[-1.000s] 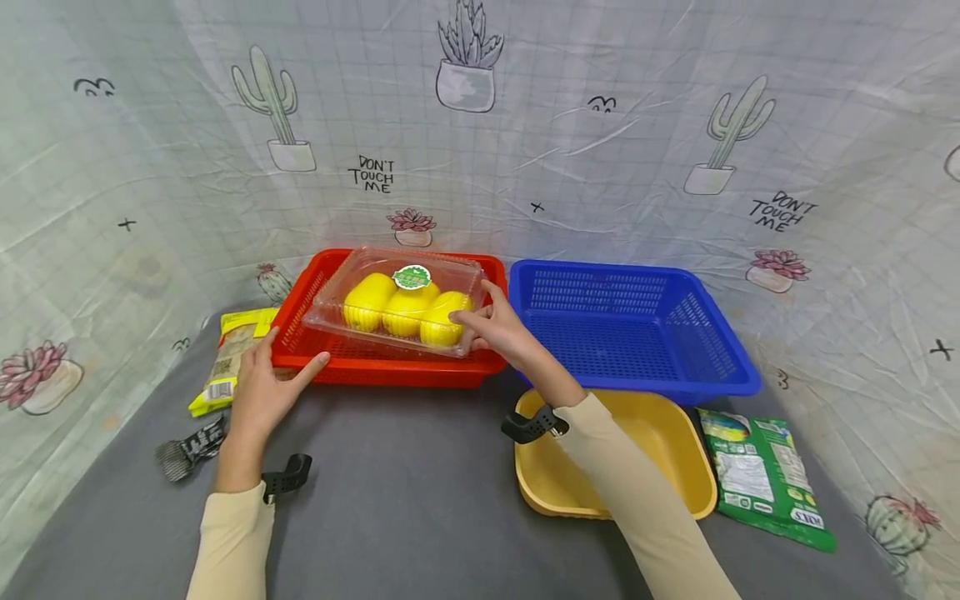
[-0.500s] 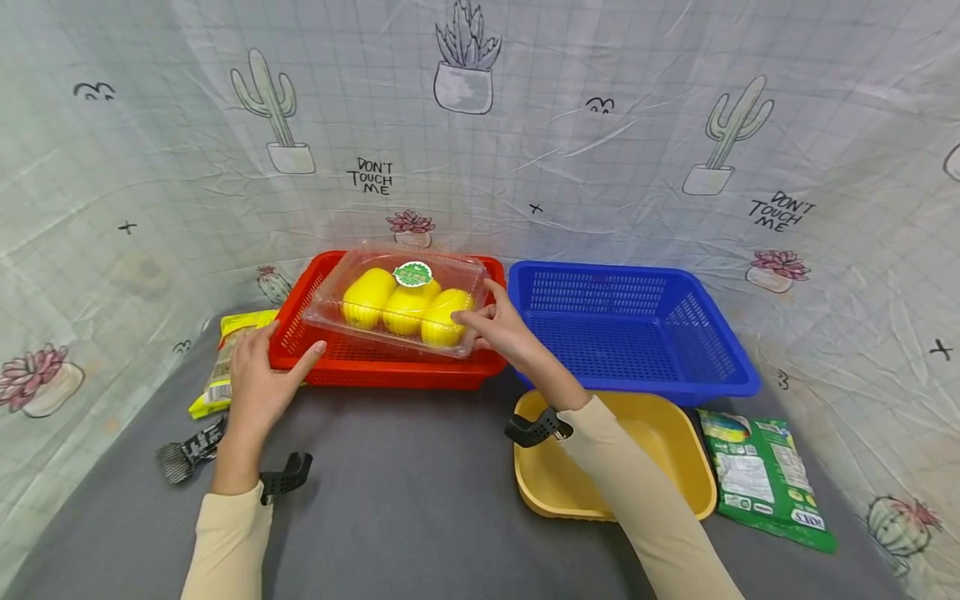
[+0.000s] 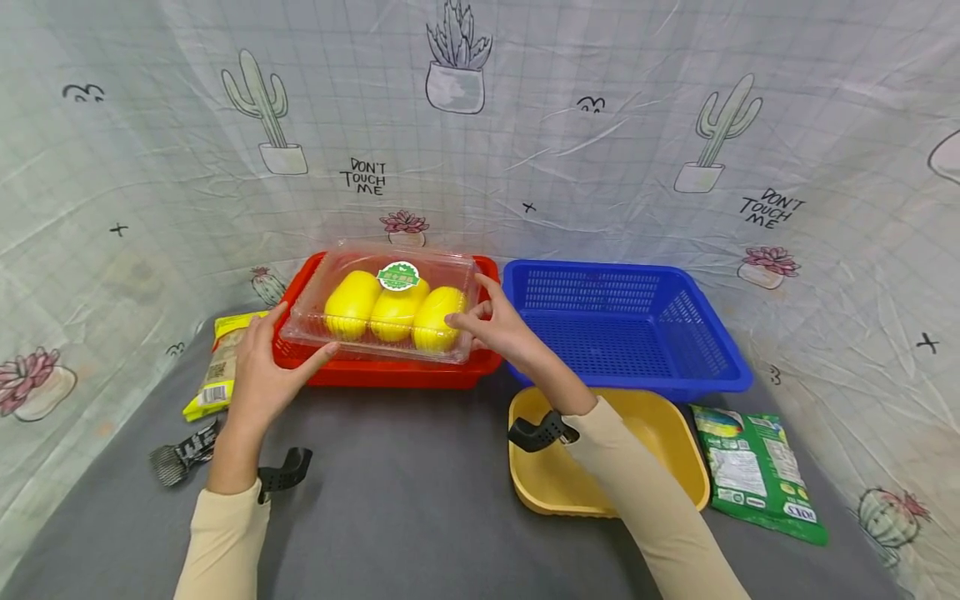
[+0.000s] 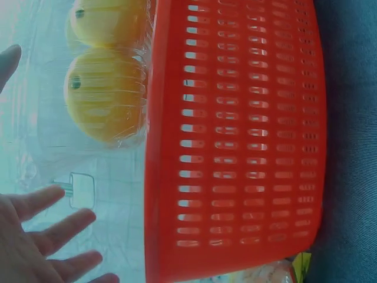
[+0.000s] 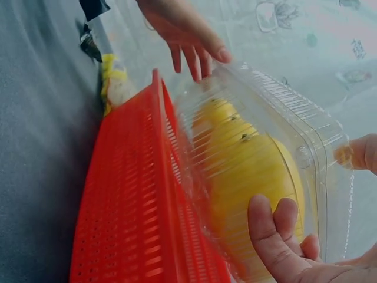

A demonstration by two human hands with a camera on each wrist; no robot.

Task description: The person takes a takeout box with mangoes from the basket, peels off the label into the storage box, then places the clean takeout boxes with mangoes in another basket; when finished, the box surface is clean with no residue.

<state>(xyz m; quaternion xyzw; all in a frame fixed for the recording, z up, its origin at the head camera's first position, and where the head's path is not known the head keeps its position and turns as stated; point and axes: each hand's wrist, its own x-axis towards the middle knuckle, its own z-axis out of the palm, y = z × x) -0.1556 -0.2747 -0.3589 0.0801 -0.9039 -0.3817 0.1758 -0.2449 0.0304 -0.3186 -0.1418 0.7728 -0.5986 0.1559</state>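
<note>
A clear plastic box (image 3: 442,271) with several yellow, mango-like fruits (image 3: 393,315) and a green-and-white round sticker (image 3: 398,276) sits tilted over the red basket (image 3: 397,377). At the box's right end, my right hand (image 3: 506,329) grips it; the right wrist view shows fingers on more than one side of the clear wall (image 5: 321,147). My left hand (image 3: 266,379) is by the basket's left end with thumb and fingers spread. In the left wrist view its fingers (image 4: 70,233) are apart from the box and hold nothing.
Right of the red basket stands a blue basket (image 3: 622,333), with a yellow tub (image 3: 536,492) before it. A green packet (image 3: 765,475) lies at the far right. On the left are a yellow-edged bag (image 3: 217,379) and a small black-and-grey item (image 3: 183,454). A patterned curtain (image 3: 525,125) hangs behind.
The fruit box has shifted a little left over the red basket, towards my left hand, with my right hand still gripping it. The head view has turned slightly.
</note>
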